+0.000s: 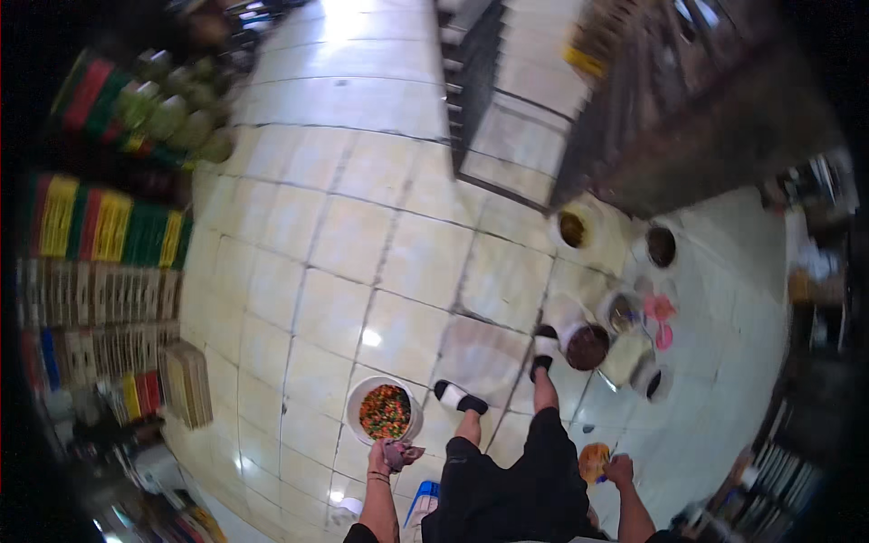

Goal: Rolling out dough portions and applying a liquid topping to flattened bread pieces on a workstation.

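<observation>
My left hand [380, 458] is closed on a crumpled pinkish-grey cloth [399, 453], right at the near rim of a white bucket [353, 412]. Small chopped pieces [385, 412] in red, orange and green, like cut peppers, fill much of that bucket. On the right, my right hand [619, 470] has its fingers curled in, with whatever may be in them hidden. Just beside it is a round orange thing [594, 460] with a bit of blue at its edge. Whether the hand touches it is hard to make out.
Several tubs stand to the right, among them a dark-filled bucket [586, 347] and a yellowish one [572, 229]. Pink plastic items [662, 312] lie near them. Stacked crates [100, 226] line the left side. A blue stool [423, 500] shows beside my legs. Pale tiles [353, 226] cover the floor.
</observation>
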